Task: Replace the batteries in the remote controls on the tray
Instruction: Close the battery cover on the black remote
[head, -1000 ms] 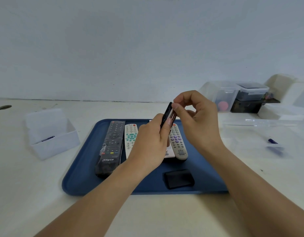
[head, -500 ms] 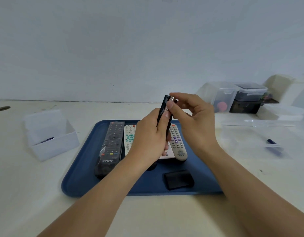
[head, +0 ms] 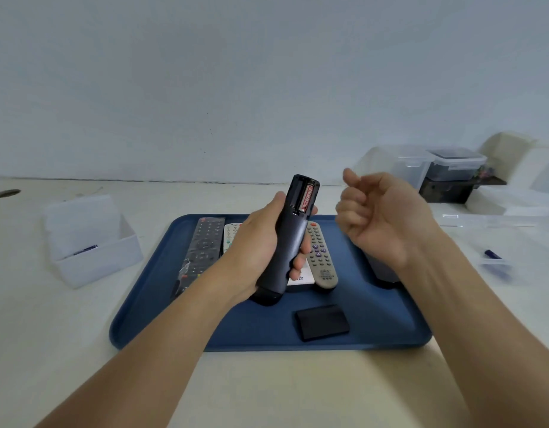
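Note:
My left hand [head: 254, 251] grips a black remote [head: 285, 242] upright above the blue tray [head: 375, 319], back side toward me. Its open compartment shows one red battery [head: 308, 194] in the right slot, and the left slot is empty. My right hand [head: 381, 220] hovers just right of the remote, its fingers curled over the battery it drew out, which they hide. The black battery cover [head: 322, 322] lies at the tray's front. On the tray lie a wrapped black remote [head: 202, 251], a white remote [head: 231, 236] and a grey remote [head: 321, 261].
A clear box [head: 91, 242] left of the tray holds a blue battery [head: 86, 250]. Right of the tray, a clear container holds another blue battery [head: 492, 254]. Lidded plastic boxes [head: 452, 168] stand at the back right by the wall.
My right hand pinched a battery end at the remote's top, then pulled away to the right. My left hand turned the remote so its open compartment faces me.

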`<state>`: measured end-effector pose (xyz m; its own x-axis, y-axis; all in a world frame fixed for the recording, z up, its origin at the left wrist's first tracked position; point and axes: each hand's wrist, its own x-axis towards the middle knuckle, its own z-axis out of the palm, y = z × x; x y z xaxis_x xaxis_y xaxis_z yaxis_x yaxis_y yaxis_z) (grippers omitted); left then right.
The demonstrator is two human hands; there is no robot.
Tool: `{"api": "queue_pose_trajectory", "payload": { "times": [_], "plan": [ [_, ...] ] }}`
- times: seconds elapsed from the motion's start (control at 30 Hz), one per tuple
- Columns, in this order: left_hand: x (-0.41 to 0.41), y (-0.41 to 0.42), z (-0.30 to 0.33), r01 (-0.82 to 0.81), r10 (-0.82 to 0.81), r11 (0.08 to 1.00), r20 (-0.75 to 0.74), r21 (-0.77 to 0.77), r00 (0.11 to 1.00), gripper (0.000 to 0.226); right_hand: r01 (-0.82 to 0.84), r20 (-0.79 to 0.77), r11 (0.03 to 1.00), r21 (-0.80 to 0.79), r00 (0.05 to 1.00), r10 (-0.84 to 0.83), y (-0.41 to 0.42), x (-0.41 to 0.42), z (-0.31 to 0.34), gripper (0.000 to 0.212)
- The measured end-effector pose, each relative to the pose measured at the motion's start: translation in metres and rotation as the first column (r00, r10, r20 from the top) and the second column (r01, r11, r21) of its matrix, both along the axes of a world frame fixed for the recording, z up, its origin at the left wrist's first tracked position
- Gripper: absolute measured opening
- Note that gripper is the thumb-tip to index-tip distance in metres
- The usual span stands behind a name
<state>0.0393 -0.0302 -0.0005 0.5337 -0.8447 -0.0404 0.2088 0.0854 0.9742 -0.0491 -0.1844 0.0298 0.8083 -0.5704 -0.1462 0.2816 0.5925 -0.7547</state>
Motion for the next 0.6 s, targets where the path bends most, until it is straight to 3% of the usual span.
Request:
{"api": "queue_pose_trajectory", "payload": {
  "times": [0.03, 0.1, 0.17, 0.2, 0.27, 0.33, 0.4, 0.43, 0.5, 0.57, 0.6],
  "plan": [
    [0.001, 0.001, 0.000, 0.040, -0.040, 0.999, -0.002, 0.010, 0.999, 0.057, 0.013, -0.139, 0.971, -0.237, 0.989, -0.047, -0.001, 0.000, -0.001, 0.032],
    [0.003, 0.004, 0.002, 0.100, -0.101, 0.994, 0.028, 0.052, 0.994, 0.053, -0.044, -0.277, 0.747, -0.664, 0.942, -0.190, -0.001, -0.002, -0.002, 0.057],
    [0.007, 0.007, 0.005, 0.150, -0.155, 0.983, 0.039, 0.108, 0.987, 0.052, -0.148, -0.260, 0.580, -0.801, 0.959, -0.115, 0.006, -0.003, -0.004, 0.051],
    [0.010, 0.009, 0.008, 0.176, -0.177, 0.978, 0.000, 0.114, 0.984, 0.057, -0.183, -0.255, 0.547, -0.817, 0.965, -0.058, 0.008, -0.003, -0.005, 0.042],
    [0.018, 0.016, 0.015, 0.167, -0.159, 0.984, -0.135, 0.054, 0.978, 0.078, -0.176, -0.242, 0.579, -0.796, 0.970, -0.038, 0.008, -0.002, -0.009, 0.040],
    [0.029, 0.023, 0.020, 0.006, -0.032, 0.997, -0.328, -0.080, 0.944, 0.087, -0.156, -0.259, 0.661, -0.734, 0.964, -0.061, 0.004, -0.001, -0.011, 0.044],
    [0.035, 0.026, 0.023, -0.151, 0.029, 0.964, -0.479, -0.218, 0.877, 0.080, -0.213, -0.312, 0.705, -0.677, 0.950, -0.013, 0.005, 0.000, -0.013, 0.036],
    [0.035, 0.024, 0.022, -0.176, 0.041, 0.952, -0.466, -0.251, 0.884, 0.075, -0.265, -0.332, 0.715, -0.647, 0.942, 0.049, 0.009, 0.001, -0.014, 0.032],
    [0.029, 0.013, 0.013, -0.144, 0.084, 0.962, -0.249, -0.231, 0.965, 0.059, -0.345, -0.336, 0.715, -0.608, 0.928, 0.161, 0.025, 0.005, -0.020, 0.030],
    [0.016, 0.002, 0.002, -0.105, 0.104, 0.980, -0.014, -0.167, 0.994, 0.039, -0.348, -0.336, 0.703, -0.621, 0.928, 0.163, 0.040, 0.010, -0.026, 0.029],
    [0.011, -0.002, -0.002, -0.107, 0.112, 0.982, 0.020, -0.156, 0.994, 0.030, -0.322, -0.337, 0.681, -0.658, 0.934, 0.116, 0.044, 0.011, -0.028, 0.030]
  ]
}}
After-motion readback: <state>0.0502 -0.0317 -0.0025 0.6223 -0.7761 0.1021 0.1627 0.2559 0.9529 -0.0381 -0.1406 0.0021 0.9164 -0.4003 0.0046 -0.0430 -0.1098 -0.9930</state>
